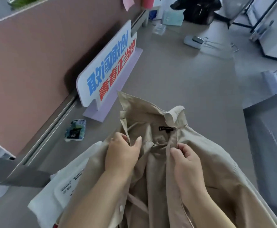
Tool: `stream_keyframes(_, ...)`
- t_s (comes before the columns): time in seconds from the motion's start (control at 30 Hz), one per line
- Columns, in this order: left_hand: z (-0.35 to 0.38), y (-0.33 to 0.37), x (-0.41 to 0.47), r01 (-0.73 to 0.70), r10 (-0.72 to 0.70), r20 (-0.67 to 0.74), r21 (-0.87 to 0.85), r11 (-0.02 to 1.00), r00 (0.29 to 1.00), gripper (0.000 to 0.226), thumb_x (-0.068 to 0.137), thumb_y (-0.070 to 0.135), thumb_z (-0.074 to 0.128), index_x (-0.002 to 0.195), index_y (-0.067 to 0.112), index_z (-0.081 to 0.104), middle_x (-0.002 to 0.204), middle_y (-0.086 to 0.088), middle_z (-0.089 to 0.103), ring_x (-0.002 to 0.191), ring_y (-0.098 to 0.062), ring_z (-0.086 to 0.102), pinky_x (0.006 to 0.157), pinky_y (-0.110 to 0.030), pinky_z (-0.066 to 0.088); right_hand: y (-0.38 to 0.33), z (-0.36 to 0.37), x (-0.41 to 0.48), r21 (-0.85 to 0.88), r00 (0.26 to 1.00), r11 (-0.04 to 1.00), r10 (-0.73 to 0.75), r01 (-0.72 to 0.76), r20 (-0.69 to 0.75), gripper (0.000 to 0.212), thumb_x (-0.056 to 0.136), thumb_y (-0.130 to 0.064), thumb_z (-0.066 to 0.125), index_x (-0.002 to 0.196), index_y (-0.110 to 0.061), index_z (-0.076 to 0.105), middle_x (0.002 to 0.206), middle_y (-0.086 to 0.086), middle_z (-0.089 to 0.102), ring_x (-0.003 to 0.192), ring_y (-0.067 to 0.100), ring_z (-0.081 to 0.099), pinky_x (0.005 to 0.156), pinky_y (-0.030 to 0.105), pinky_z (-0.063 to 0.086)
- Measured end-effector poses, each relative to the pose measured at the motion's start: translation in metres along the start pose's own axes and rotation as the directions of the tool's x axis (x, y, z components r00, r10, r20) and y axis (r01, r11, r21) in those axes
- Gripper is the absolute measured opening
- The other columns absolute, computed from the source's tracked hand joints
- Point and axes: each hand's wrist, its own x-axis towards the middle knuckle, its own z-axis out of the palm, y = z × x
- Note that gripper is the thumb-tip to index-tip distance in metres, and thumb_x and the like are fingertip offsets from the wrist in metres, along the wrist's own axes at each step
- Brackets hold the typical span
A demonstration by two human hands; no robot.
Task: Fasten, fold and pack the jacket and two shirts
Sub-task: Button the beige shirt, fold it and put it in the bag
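A beige collared shirt (205,155) lies open on the grey desk (175,76) in front of me, collar pointing away and a black neck label showing inside. My left hand (123,153) pinches the left front edge just below the collar. My right hand (187,160) pinches the right front edge at the same height. The two edges are a little apart. A white button (121,208) shows on the lower left edge. A white plastic garment bag (52,199) with printed text lies under the shirt at the lower left.
A white sign (105,69) with blue and red characters stands on a lilac base against the pink partition (27,55). A small colourful packet (76,130) lies near it. A grey box (269,145) is at the right. A clothes hanger (216,45), bags and boxes sit at the back.
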Motion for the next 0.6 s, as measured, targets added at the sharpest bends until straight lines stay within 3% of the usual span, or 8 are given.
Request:
stream_keyframes(0.07,0.0,-0.003,0.009,0.008,-0.022,0.074,0.177,0.984,0.997,0.039,0.085,0.041,0.065,0.099,0.005,0.058,0.1,-0.013,0.065,0.097,-0.031,0.06,0.076,-0.03,0.043,-0.003,-0.007,0.0,0.101,0.999,0.994,0.032,-0.033,0.009,0.016,0.091,-0.018,0.056,0.084,-0.016,0.07,0.072,0.001,0.067,0.07,0.013,0.058,0.067,0.03,0.046)
stream_keyframes(0.13,-0.005,-0.007,0.017,-0.006,-0.015,0.094,0.217,0.976,0.995,0.023,0.088,0.026,0.06,0.087,0.003,0.062,0.091,-0.015,0.068,0.091,-0.034,0.062,0.069,-0.03,0.042,-0.004,-0.012,0.002,0.139,0.999,0.99,0.026,-0.029,0.025,0.018,0.091,-0.023,0.058,0.081,-0.018,0.072,0.074,0.001,0.069,0.075,0.016,0.06,0.075,0.035,0.047)
stream_keyframes(0.23,-0.017,-0.006,0.013,0.011,-0.009,0.069,-0.03,0.999,0.998,0.034,0.085,0.018,0.062,0.055,0.005,0.053,0.053,-0.006,0.055,0.06,-0.026,0.051,0.053,-0.031,0.033,-0.004,-0.013,0.003,0.163,0.999,0.987,-0.004,-0.002,0.038,0.018,0.09,-0.026,0.061,0.077,-0.018,0.07,0.071,0.002,0.064,0.071,0.018,0.054,0.072,0.038,0.044)
stream_keyframes(0.33,-0.025,0.011,-0.008,0.12,0.013,0.253,-0.504,0.855,0.967,0.025,0.087,0.025,0.067,0.07,0.007,0.07,0.066,-0.016,0.07,0.063,-0.024,0.064,0.066,-0.038,0.053,-0.006,-0.004,0.005,0.191,0.993,0.981,-0.049,0.027,0.108,0.016,0.09,-0.024,0.062,0.078,-0.017,0.069,0.073,0.009,0.064,0.071,0.022,0.055,0.072,0.04,0.045)
stream_keyframes(0.37,-0.023,0.017,-0.015,0.183,0.021,0.332,-0.569,0.801,0.943,0.022,0.089,0.023,0.066,0.074,0.009,0.073,0.073,-0.017,0.073,0.069,-0.027,0.068,0.072,-0.042,0.056,-0.005,0.001,0.007,0.192,0.989,0.981,-0.059,0.032,0.137,0.015,0.091,-0.022,0.062,0.079,-0.016,0.07,0.076,0.011,0.067,0.073,0.023,0.058,0.073,0.04,0.048)
stream_keyframes(0.47,-0.001,0.022,-0.02,0.199,0.044,0.371,-0.59,0.783,0.928,0.02,0.092,0.017,0.061,0.079,0.012,0.075,0.077,-0.01,0.076,0.079,-0.026,0.073,0.083,-0.046,0.057,0.007,0.017,0.028,0.135,0.969,0.99,-0.081,0.051,0.232,0.019,0.093,-0.015,0.058,0.08,-0.014,0.072,0.082,0.013,0.072,0.077,0.022,0.066,0.074,0.037,0.053)
stream_keyframes(0.6,0.036,0.01,-0.011,0.252,-0.033,0.33,-0.646,0.72,0.943,0.022,0.091,0.015,0.061,0.074,0.015,0.075,0.073,-0.006,0.076,0.078,-0.021,0.073,0.076,-0.033,0.058,0.041,0.023,0.06,0.19,0.956,0.982,-0.064,0.009,0.287,0.024,0.094,-0.013,0.055,0.079,-0.012,0.073,0.079,0.015,0.073,0.072,0.021,0.067,0.062,0.027,0.054)
